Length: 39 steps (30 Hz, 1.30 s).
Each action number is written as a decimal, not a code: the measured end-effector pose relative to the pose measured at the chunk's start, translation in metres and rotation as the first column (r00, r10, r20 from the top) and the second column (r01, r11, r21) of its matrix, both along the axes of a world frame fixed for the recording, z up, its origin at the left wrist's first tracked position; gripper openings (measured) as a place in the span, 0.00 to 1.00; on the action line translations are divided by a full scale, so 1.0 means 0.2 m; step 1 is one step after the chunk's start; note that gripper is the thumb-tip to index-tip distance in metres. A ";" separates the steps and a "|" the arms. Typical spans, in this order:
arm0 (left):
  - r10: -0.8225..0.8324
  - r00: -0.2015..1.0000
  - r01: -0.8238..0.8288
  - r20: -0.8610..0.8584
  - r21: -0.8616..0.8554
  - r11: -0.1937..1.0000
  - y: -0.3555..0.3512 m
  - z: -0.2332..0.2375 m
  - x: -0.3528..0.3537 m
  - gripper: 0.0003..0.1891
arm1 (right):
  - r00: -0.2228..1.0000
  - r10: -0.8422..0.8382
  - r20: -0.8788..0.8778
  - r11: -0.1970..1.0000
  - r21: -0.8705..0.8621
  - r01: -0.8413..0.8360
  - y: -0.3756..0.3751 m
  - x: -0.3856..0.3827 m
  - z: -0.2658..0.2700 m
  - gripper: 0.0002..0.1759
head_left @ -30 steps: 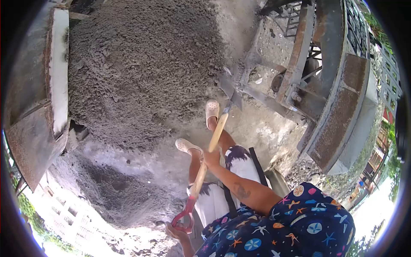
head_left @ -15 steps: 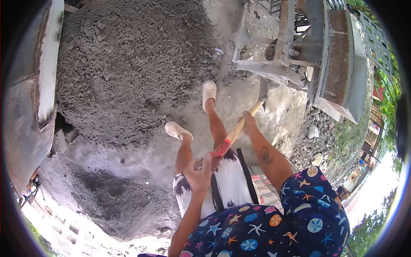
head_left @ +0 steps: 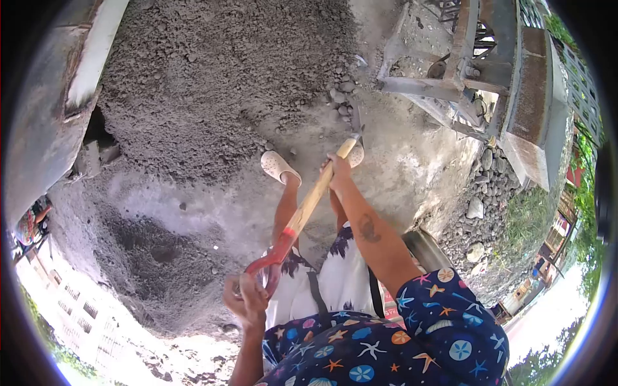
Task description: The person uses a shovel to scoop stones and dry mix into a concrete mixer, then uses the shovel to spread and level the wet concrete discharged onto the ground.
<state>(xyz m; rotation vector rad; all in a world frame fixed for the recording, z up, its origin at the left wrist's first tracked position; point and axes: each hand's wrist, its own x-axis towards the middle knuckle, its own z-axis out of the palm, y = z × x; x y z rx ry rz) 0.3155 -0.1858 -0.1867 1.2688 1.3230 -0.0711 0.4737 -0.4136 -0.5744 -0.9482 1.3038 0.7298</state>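
Observation:
A shovel (head_left: 312, 202) with a pale wooden shaft and a red D-shaped handle slants across the middle. My left hand (head_left: 248, 297) is closed around the red handle near my left hip. Farther up the shaft, my right hand (head_left: 338, 172) wraps the wood close to the blade. The narrow-looking grey blade (head_left: 357, 119) lies low, beside several loose stones (head_left: 341, 96) at the edge of a grey gravel heap (head_left: 225, 83). The shaft end and my right hand partly cover my right clog (head_left: 355, 154); my left clog (head_left: 278, 166) stands on the dusty ground.
A rusty metal machine frame (head_left: 457, 83) stands at upper right, with rubble (head_left: 479, 206) below it. A metal panel (head_left: 48, 128) borders the left side. Fine grey material with a dark hollow (head_left: 161, 254) lies at lower left. Grass (head_left: 528, 215) grows at right.
The shovel has swung left, its blade shifting from beside the machine frame to the stones by the heap. My left hand has moved down and left, and my right hand left. The view has shifted.

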 end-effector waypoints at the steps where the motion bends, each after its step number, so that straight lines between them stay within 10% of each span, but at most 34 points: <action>1: 0.011 1.000 -0.011 -0.002 0.006 1.000 0.04 0.04 -0.10 0.17 | 1.000 -0.007 0.017 0.998 -0.061 0.008 0.14 -0.04 0.13 0.08; 7: -0.027 0.988 0.018 0.153 0.061 0.998 0.05 0.05 -0.42 0.17 | 0.972 0.062 0.229 0.989 -0.146 -0.028 0.23 0.04 0.44 0.07; 12: 0.421 0.904 -0.381 0.074 -0.306 0.873 -0.30 -0.26 -0.03 0.14 | 0.903 0.227 0.366 0.961 -0.233 -0.147 -0.04 0.50 0.29 0.18; 15: 0.165 0.977 -0.118 0.132 -0.309 0.944 -0.38 -0.33 0.24 0.15 | 0.888 0.335 0.315 0.923 -0.301 -0.241 -0.04 0.69 0.27 0.08; 19: 0.346 0.938 -0.331 0.012 -0.260 0.907 -0.34 -0.34 0.10 0.15 | 0.844 0.520 0.128 0.811 -0.384 -0.442 0.08 0.57 0.08 0.12; 24: 0.444 0.871 -0.468 -0.210 -0.080 0.880 -0.15 0.01 -0.53 0.15 | 0.814 0.570 0.109 0.763 -0.437 -0.476 0.40 -0.33 0.38 0.51; 34: 0.267 0.962 -0.269 -0.057 -0.032 0.963 0.01 0.28 -0.82 0.16 | 0.942 0.328 0.068 0.913 -0.278 -0.298 0.53 -0.57 0.85 0.50; 39: 0.354 0.929 -0.368 -0.110 -0.174 0.913 -0.14 0.16 -0.60 0.16 | 0.872 0.455 0.179 0.877 -0.259 -0.404 0.33 -0.31 0.59 0.46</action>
